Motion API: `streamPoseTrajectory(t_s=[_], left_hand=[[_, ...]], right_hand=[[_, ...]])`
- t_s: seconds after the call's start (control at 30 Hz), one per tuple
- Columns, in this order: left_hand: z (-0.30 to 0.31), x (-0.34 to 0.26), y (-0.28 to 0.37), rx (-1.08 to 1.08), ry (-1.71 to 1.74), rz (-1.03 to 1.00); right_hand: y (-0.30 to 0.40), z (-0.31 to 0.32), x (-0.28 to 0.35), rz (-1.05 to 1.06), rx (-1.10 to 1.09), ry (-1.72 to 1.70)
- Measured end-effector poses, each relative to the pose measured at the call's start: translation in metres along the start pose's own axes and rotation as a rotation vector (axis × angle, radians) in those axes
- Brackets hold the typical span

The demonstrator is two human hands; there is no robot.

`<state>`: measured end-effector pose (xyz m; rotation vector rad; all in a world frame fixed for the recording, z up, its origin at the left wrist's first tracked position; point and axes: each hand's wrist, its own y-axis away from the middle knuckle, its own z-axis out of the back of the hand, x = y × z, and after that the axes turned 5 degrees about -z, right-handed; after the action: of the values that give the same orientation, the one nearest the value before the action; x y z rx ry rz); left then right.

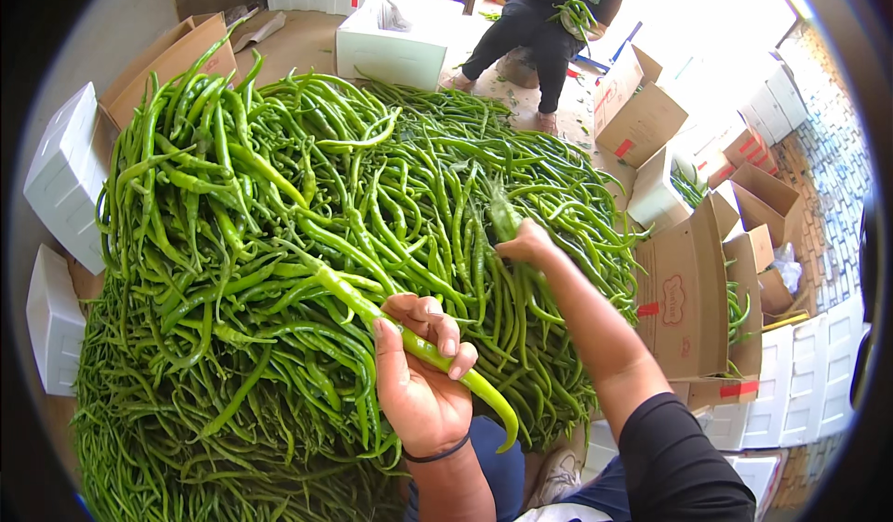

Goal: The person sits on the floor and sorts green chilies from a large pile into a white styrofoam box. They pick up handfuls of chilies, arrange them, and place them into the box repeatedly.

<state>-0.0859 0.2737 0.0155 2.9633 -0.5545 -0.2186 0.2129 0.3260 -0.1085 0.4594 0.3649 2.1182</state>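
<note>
A large heap of long green chili peppers (279, 354) spreads before me. My left hand (425, 375), palm up with a dark band at the wrist, holds one long light-green pepper (349, 297); its stem end points up and left, and its curved tip hangs down to the right. Farther out over the right part of the heap, my right hand (531, 244) is closed around green peppers (504, 218) blurred by motion. How many it holds cannot be made out, and its fingertips are partly hidden.
A co-worker (544, 19) wearing gloves handles peppers beyond the heap. White foam boxes (391, 51) stand at the back and left. At right are an open cardboard box (680, 306) and more cartons, some containing peppers. My shoe (558, 476) shows below.
</note>
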Motion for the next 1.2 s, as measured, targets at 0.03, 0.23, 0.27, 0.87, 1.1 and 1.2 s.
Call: streamPoseTrajectory(t_s=[0.03,0.23,0.27,0.87,1.1,1.2], left_hand=[[-0.001,0.003,0.000,-0.001,-0.001,0.018],[-0.002,0.008,0.003,0.014,-0.004,0.037],[-0.001,0.006,0.004,0.006,-0.003,0.027],[-0.016,0.026,0.022,0.017,-0.068,0.103],[-0.025,0.020,0.039,0.026,-0.190,-0.005],[-0.033,0.029,0.046,0.073,-0.299,0.040]], right_hand=[[0.010,-0.011,0.013,0.000,0.030,0.022],[0.032,-0.028,0.041,-0.122,0.082,0.095],[0.026,-0.028,0.032,-0.088,0.059,0.076],[0.032,-0.029,0.016,-0.039,0.029,0.088],[0.078,0.043,-0.078,0.638,-0.023,-1.069],[0.103,0.060,-0.131,0.501,0.262,-1.574]])
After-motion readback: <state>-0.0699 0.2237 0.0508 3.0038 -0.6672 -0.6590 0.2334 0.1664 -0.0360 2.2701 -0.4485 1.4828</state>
